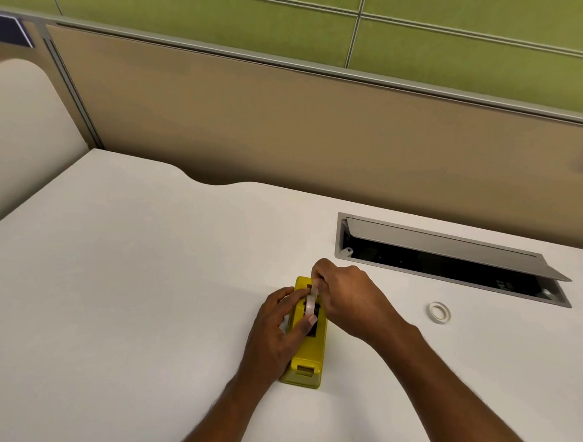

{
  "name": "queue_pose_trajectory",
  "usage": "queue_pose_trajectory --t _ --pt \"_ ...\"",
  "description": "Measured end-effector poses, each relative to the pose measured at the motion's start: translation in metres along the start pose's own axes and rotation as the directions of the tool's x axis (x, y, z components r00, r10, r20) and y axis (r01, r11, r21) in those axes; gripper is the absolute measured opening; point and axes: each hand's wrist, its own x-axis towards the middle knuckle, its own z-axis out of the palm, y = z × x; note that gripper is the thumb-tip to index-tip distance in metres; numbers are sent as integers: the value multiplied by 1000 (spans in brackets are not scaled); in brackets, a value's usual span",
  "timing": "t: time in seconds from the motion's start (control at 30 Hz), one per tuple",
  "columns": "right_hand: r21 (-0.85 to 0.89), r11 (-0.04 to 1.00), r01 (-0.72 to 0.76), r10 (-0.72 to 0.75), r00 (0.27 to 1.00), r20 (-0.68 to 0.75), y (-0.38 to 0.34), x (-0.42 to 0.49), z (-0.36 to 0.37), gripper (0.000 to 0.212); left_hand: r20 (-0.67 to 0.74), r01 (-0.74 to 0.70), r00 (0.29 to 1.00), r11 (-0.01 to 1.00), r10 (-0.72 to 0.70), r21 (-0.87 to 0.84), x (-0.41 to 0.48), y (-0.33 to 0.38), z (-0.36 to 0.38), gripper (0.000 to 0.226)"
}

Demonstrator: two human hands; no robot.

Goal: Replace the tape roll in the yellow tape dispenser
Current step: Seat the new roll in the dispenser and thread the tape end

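Right hand point(345, 299) pinched tight, fingertips closed on the top edge of a pale tape roll point(310, 301) that stands on edge in the well of the yellow tape dispenser point(307, 343). The knuckles cover the pinch itself, so exactly how much of the roll sits between the fingers is hard to read. Only a thin translucent arc of the roll shows, with dark plastic beside it; whether it is seated on the hub or lifted just clear, you cannot tell from this angle.

Left hand point(277, 328) is wrapped against the dispenser's left flank, fingers curled over the top edge, one fingertip resting at the rim of the dark well just beside the roll. It braces the body; the palm hides the whole left side of the dispenser.

The dispenser lies lengthwise on the white desk point(128, 280), cutter end toward the person, its far end tucked under the right hand's knuckles.

Off to the right, well apart from both hands, a second tape roll point(439, 312) lies flat on the desk. Behind it, a grey cable hatch point(450, 249) stands open, its inside dark and hard to make out. Both forearms run off the bottom edge.
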Motion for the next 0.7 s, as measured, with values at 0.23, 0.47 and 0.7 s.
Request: queue_pose_trajectory --t 0.23,0.47,0.7 --pt "0 1000 24 -24 1000 -10 2 0 -2 13 -7 -17 1000 1000 17 13 0 -3 1 40" --pt "1 1000 20 -20 1000 -20 3 2 -4 13 -30 -28 999 1000 28 2 1 -2 2 34" --pt "23 1000 9 -9 999 -35 2 2 -3 10 -16 -33 999 998 34 51 0 -4 1 41"
